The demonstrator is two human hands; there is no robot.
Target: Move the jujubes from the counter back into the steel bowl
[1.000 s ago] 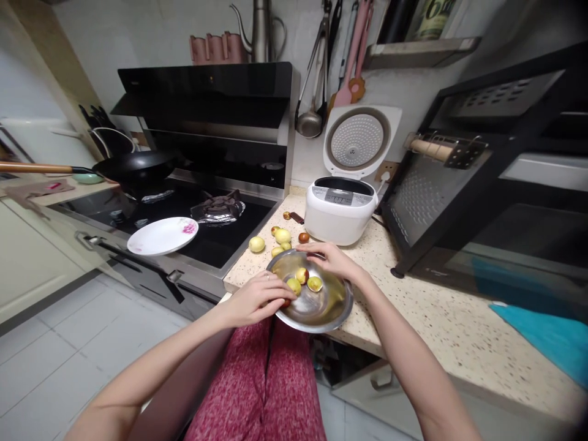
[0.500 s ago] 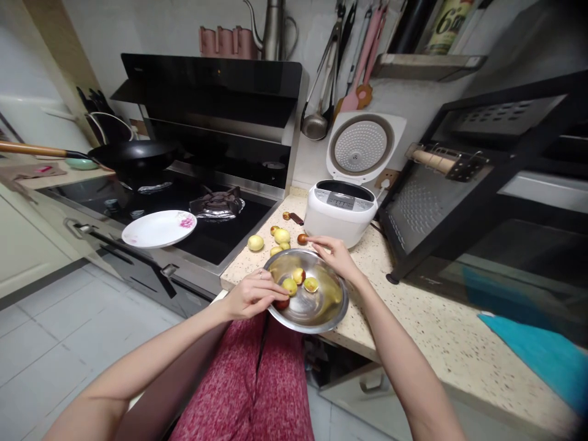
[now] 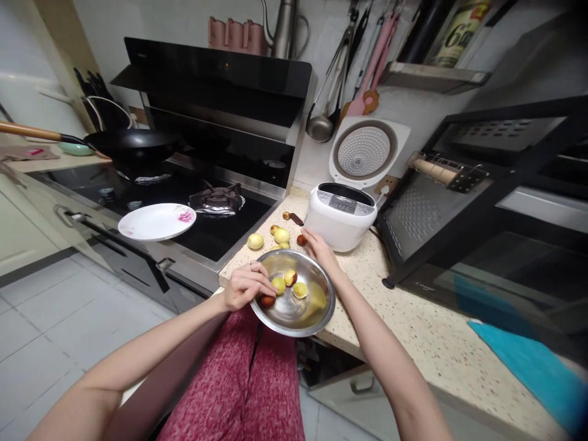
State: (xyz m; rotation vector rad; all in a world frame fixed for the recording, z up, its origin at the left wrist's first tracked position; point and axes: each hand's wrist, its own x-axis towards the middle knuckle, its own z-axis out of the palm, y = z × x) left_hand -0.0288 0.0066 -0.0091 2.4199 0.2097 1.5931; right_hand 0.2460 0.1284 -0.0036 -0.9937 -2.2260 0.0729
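A shallow metal bowl (image 3: 321, 315) rests at the counter's front edge, partly over my lap. My left hand (image 3: 245, 286) is closed at its left rim, with fingertips inside beside a red-brown fruit (image 3: 267, 301) and a yellow-green fruit (image 3: 278, 285). A half-red fruit (image 3: 290, 277) and a cut-looking green piece (image 3: 300, 290) lie in the bowl too. My right hand (image 3: 322, 254) reaches past the bowl's far right rim, fingers stretched out beside a red-brown jujube-like fruit (image 3: 301, 240) on the counter. Whether those fingertips touch it is unclear.
Several pale yellow-green fruits (image 3: 282, 235) lie behind the bowl. A white rice cooker (image 3: 337, 223) stands with its lid up. Left are a flowered plate (image 3: 154, 222) on the stove edge and a wok (image 3: 135, 144). A black oven (image 3: 500, 245) and teal cloth (image 3: 528, 367) are at right.
The bowl and my left hand have shifted slightly left together. My right hand has also moved a little left, its fingers now pointing up beside the red-brown fruit.
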